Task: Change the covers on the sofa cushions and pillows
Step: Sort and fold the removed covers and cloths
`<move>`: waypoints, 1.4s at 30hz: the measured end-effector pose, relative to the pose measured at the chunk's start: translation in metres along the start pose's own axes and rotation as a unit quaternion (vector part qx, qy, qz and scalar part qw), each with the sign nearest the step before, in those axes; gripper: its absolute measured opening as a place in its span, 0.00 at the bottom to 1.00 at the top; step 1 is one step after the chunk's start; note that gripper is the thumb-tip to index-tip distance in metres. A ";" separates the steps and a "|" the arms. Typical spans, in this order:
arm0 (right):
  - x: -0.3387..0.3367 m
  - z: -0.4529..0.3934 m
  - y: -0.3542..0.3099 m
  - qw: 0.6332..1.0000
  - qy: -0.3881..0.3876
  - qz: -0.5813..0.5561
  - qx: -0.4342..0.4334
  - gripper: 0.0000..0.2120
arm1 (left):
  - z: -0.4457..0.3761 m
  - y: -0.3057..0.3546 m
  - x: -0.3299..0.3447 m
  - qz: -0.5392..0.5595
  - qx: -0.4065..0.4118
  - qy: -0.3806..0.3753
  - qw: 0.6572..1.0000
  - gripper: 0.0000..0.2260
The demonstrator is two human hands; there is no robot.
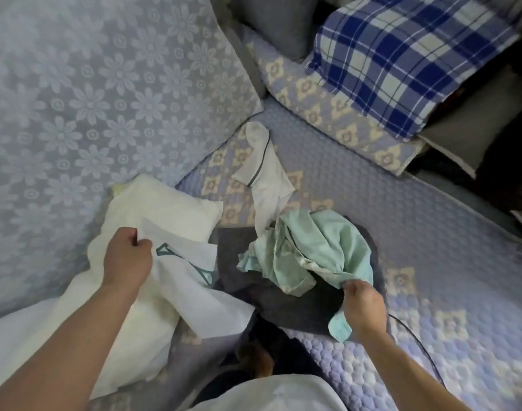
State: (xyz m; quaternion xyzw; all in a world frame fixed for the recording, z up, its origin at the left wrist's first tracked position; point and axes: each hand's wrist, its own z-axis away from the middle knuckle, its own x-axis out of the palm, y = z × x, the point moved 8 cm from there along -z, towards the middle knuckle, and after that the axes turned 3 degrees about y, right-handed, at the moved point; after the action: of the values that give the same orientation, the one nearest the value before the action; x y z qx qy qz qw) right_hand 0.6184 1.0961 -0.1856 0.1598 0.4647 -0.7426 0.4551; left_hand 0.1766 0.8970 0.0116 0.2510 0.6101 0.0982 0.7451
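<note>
A bare cream pillow lies at the left on the quilted sofa seat. A white cover with a green line pattern is draped over its near end, and my left hand pinches that cover's upper edge. To the right, a crumpled mint-green cover sits on a dark grey cloth. My right hand grips the green cover's near edge. A white cover with dark piping lies loose behind the pile.
A large floral lavender cushion fills the left. At the back right, a blue plaid cushion rests on a patterned one, with grey cushions beside them. A thin black cable crosses the seat near my right arm.
</note>
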 end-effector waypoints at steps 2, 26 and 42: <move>-0.058 0.007 -0.037 0.989 0.066 -0.133 0.006 0.13 | -0.003 0.021 0.021 -0.015 0.017 -0.019 1.000 0.04; -0.461 0.260 -0.450 0.849 0.154 -0.067 -0.500 0.09 | 0.174 0.362 -0.196 0.384 0.422 -0.145 0.808 0.21; -0.561 0.199 -0.381 0.758 0.564 0.126 -0.302 0.07 | 0.060 0.424 -0.323 0.288 0.442 0.185 0.829 0.17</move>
State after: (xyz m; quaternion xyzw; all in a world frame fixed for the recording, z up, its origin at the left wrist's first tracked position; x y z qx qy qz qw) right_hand 0.6409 1.2846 0.4950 0.4613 0.8132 -0.2748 0.2245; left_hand 0.2255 1.0986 0.5063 0.6953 0.6148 0.0727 0.3651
